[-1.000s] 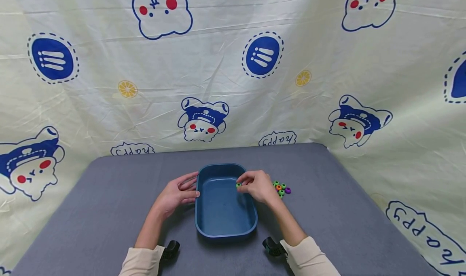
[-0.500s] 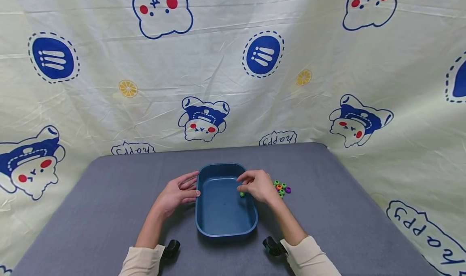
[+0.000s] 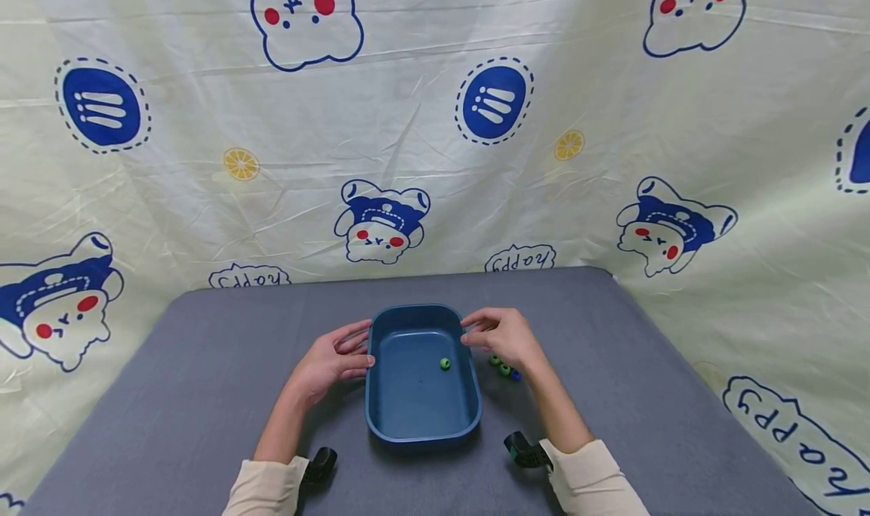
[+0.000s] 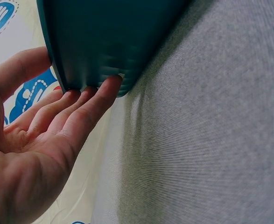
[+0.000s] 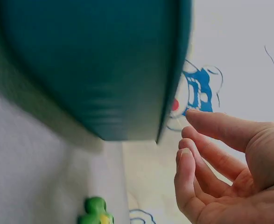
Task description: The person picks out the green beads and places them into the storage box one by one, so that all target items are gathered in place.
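Observation:
A blue rectangular plastic bin [image 3: 414, 399] stands on the table in the head view. One green bead [image 3: 445, 363] with a hole lies on its floor, right of the middle. My left hand [image 3: 331, 365] touches the bin's left wall; in the left wrist view its extended fingers [image 4: 97, 103] rest against the outside and the thumb is at the rim. Beside the right rim is my right hand [image 3: 506, 338], fingers loosely bent with nothing between them. In the right wrist view its fingertips are apart from the bin wall [image 5: 122, 93].
Green and blue beads [image 3: 504, 369] lie on the grey table right of the bin, partly hidden by my right hand. Two green beads [image 5: 95, 212] show low in the right wrist view. A printed cartoon curtain [image 3: 435, 199] hangs behind the table.
My right hand has let go of the green bead, which dropped into the bin and shifted slightly left. The hand has then moved right, out over the bin's rim. My left hand stays put.

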Demonstrator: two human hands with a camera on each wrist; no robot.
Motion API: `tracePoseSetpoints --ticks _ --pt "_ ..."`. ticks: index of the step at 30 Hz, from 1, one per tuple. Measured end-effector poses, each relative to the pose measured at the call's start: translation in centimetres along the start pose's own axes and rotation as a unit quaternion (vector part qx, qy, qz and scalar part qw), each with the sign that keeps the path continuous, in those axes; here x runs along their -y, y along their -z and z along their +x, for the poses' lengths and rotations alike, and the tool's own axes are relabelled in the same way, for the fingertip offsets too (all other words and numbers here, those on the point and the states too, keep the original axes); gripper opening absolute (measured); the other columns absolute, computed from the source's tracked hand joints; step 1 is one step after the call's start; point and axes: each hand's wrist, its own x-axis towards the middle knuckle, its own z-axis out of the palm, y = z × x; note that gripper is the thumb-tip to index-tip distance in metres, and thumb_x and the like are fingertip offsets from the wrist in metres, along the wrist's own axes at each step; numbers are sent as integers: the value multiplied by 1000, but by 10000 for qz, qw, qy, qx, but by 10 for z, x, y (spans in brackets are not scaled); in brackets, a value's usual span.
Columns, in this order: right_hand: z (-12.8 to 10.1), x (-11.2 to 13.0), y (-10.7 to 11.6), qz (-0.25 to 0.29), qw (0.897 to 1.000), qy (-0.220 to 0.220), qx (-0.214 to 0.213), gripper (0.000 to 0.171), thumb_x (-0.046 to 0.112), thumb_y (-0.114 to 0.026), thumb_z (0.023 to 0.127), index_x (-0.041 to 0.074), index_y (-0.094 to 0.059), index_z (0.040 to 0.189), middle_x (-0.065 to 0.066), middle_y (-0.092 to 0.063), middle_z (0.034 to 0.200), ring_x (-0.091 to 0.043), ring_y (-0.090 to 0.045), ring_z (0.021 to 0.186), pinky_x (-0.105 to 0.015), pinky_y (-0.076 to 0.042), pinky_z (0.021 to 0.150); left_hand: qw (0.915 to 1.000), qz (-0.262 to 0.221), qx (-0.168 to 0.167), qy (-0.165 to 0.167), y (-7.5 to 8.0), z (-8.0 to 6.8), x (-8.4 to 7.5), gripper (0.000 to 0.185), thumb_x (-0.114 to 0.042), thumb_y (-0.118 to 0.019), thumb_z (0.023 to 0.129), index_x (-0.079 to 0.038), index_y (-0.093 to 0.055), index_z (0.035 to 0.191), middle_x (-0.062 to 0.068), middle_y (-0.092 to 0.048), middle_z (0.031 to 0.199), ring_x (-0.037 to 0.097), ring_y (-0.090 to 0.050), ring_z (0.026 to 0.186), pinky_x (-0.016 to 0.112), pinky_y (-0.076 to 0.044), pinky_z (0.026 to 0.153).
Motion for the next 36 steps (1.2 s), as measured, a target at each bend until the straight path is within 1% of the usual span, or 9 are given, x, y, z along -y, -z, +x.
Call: tracePoseSetpoints --ticks 4,5,8,11,13,18,26,28,36 --pt "1 -5 15 187 9994 -266 -151 28 16 -79 87 7 -76 114 -9 -72 94 -34 -66 81 -40 -55 63 10000 -10 5 -2 -1 1 0 65 1 -69 93 -10 -44 153 20 -44 156 40 -49 139 42 -58 94" --pt "2 -7 19 245 9991 -309 -182 28 16 -79 87 7 -75 114 -10 -72 94 -35 -66 80 -38 -52 59 10000 -3 3 -8 -1 1 0 65 1 -69 93 -9 -44 153 20 -44 156 40 -49 139 42 -58 94" --pt "2 -13 28 308 9984 -386 -288 29 17 -79 88 7 -75 115 -11 -72 97 -37 -66 83 -34 -51 58 10000 23 6 -25 -1 1 0 65 1 -69 93 -9 -44 153 20 -45 156 40 -48 140 42 -58 94" --pt "2 -19 37 262 9981 -386 -393 30 17 -79 89 5 -74 115 -12 -73 99 -38 -66 89 -36 -56 66 10000 39 4 -35 0 1 1 66 1 -69 93 -9 -44 153 20 -45 156 40 -48 140 43 -58 94" --pt "2 -24 43 243 9978 -412 -451 30 18 -78 89 5 -74 116 -12 -74 101 -38 -67 95 -42 -59 76 10000 44 -2 -40 0 1 1 66 1 -69 93 -9 -44 153 20 -45 156 40 -49 140 43 -58 94" --pt "0 -35 56 212 9971 -519 -513 34 21 -78 90 4 -72 119 -15 -74 109 -38 -68 105 -51 -58 93 10000 31 -16 -40 -1 1 1 65 1 -69 93 -9 -44 153 20 -45 156 40 -50 139 42 -58 94" --pt "0 -56 67 98 9954 -713 -626 38 16 -76 91 -3 -69 123 -21 -71 119 -31 -69 102 -50 -57 94 9999 102 -34 -54 -2 1 0 66 0 -70 93 -10 -44 153 19 -45 156 39 -51 138 43 -57 95" --pt "0 -60 68 2 9948 -796 -638 38 16 -76 90 -2 -69 123 -20 -71 119 -27 -69 101 -49 -57 93 9999 140 -58 -58 -2 1 0 67 -1 -71 92 -11 -45 153 18 -45 156 39 -51 138 43 -57 95" --pt "1 -76 67 -170 9925 -1080 -552 37 16 -77 87 0 -72 120 -20 -71 121 -28 -66 102 -47 -56 88 9998 197 -53 -83 -1 0 1 68 -3 -73 92 -12 -45 153 17 -46 156 39 -50 139 43 -57 95"
